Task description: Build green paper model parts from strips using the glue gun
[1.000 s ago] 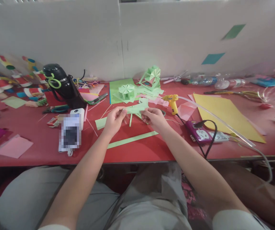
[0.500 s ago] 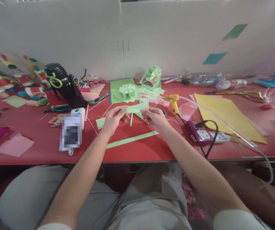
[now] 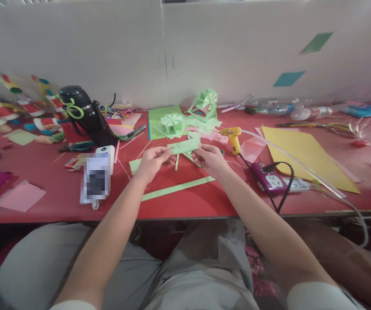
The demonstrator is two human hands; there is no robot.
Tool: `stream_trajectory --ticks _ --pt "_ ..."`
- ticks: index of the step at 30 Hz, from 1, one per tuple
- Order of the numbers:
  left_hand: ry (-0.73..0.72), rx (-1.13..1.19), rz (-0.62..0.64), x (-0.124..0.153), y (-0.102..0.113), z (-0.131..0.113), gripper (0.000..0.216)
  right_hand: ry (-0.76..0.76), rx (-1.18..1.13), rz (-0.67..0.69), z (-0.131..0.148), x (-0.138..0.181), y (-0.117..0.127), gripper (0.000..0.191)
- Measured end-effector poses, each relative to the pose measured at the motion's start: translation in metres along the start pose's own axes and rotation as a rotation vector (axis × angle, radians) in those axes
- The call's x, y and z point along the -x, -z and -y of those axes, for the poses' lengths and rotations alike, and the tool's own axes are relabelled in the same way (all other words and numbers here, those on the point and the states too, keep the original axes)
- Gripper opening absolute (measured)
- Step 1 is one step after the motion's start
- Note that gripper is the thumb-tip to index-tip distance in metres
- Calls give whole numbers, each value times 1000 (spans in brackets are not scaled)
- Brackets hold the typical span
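Green paper strip, held in two hands above a red table

Left hand (image 3: 151,165): thumb and fingers pinching the left end of a short green paper strip (image 3: 184,147). Right hand (image 3: 214,160): pinching the right end. Strip: between the hands, over the near-middle of the red table (image 3: 185,207).

Change: compared with half a second ago, the right fingertips sit farther out and more paper shows between the hands; judged a small shift of grip, with the paper not yet let go.

Just below: narrow green sticks (image 3: 177,162). Nearer the edge: a long green strip (image 3: 180,188). Beyond: a pleated green paper wheel (image 3: 171,124); to its right, a yellow glue gun (image 3: 233,138).

Obscured: fingers behind the strip; its layers, uncountable; the sticks' upper ends, partly covered; the phone (image 3: 95,178) screen, blurred.
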State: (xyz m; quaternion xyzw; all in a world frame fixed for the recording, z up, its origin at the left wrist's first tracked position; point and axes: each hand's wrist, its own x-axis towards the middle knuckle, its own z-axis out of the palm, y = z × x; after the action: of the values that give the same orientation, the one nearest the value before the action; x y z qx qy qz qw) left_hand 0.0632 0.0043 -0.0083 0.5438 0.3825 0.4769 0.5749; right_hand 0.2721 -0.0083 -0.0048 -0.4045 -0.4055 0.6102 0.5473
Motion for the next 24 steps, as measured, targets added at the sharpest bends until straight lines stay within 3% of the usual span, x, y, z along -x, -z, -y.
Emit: stream_trajectory --ticks 8,17,24 --pt "-33 15 -50 0 -1 0 37 -42 -114 4 4 -1 -1 26" --pt "-41 -36 -41 2 -4 0 40 55 32 -31 1 0 -1 41" --pt "-32 -27 2 2 -5 -2 38 123 117 -43 0 1 1 42"
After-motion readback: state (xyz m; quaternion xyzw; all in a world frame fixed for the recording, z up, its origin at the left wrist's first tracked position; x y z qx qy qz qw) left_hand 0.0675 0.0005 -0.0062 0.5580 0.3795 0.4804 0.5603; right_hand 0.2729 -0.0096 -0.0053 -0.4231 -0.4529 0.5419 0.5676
